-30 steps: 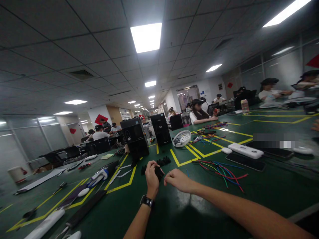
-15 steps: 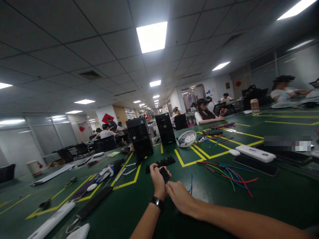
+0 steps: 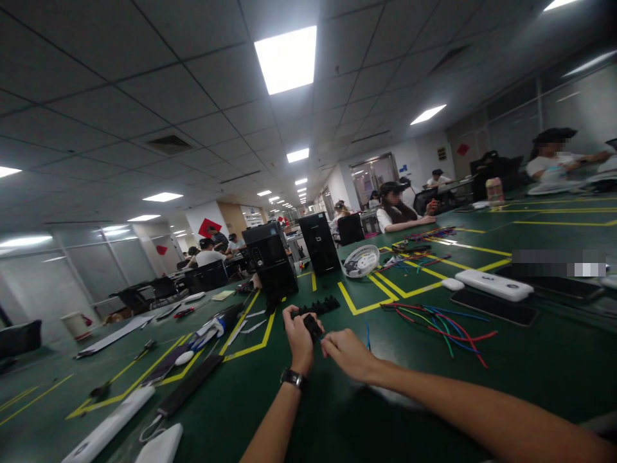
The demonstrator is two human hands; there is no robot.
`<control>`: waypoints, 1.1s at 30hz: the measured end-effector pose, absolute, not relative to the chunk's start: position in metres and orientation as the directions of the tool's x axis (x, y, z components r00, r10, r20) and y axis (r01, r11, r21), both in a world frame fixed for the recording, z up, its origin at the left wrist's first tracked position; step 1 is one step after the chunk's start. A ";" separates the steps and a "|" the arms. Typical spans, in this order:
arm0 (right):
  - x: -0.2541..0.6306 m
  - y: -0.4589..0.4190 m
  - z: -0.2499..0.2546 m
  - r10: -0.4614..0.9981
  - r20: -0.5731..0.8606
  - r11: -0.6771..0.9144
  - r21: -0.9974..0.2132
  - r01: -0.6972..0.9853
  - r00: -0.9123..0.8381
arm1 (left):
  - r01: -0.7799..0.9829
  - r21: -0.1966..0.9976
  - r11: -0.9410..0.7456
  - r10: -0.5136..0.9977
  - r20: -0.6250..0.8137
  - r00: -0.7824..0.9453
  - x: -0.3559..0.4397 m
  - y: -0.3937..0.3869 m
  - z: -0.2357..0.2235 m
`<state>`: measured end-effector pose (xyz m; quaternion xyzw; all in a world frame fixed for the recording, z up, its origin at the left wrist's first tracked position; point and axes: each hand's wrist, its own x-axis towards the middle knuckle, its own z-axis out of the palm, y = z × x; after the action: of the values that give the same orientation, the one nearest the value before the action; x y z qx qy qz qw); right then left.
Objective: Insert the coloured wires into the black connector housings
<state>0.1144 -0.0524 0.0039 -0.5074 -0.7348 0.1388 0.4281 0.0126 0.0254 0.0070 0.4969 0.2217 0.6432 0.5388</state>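
Note:
My left hand [image 3: 299,341] wears a dark-banded watch and is wrapped round a small black block [image 3: 313,326], its kind unclear at this size. My right hand [image 3: 349,354] is closed in a pinch just right of the block. Whatever lies between those fingertips is too small to make out. Behind my left hand, a black toothed strip [image 3: 325,307] rests on the green table [image 3: 395,411]. A short blue wire [image 3: 368,335] lies just beyond my right hand. Farther right is a loose bunch of red, blue and green wires [image 3: 446,328].
Two black computer towers [image 3: 319,244] stand ahead, beside a white fan grille [image 3: 361,260]. To the right lie a white power strip [image 3: 494,285] and a dark phone [image 3: 494,306]. Another white strip [image 3: 110,424] is at lower left. A person [image 3: 402,212] sits across the table.
My hands have drawn slightly apart, so a small gap shows between my right fingertips and the block. The left hand has shifted a little left, and the camera view has moved slightly.

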 end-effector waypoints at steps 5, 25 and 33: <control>0.112 -0.057 -0.002 0.847 0.524 0.451 -0.627 0.635 -0.084 | -0.607 0.753 -0.254 0.947 0.321 0.001 0.016 0.026 0.009; 0.153 -0.050 0.004 0.730 0.614 0.565 -0.297 0.770 -0.299 | -0.245 0.949 -0.199 0.959 0.241 0.151 0.028 0.036 -0.031; 0.192 0.002 -0.007 0.811 0.495 0.527 -0.389 0.755 -0.311 | -0.019 0.940 -0.341 0.904 0.334 0.268 0.026 0.038 -0.030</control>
<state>0.1921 0.0016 -0.0073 -0.4844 -0.8085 0.0422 0.3316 0.0261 0.0381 -0.0302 0.6487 0.3408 0.4998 0.4617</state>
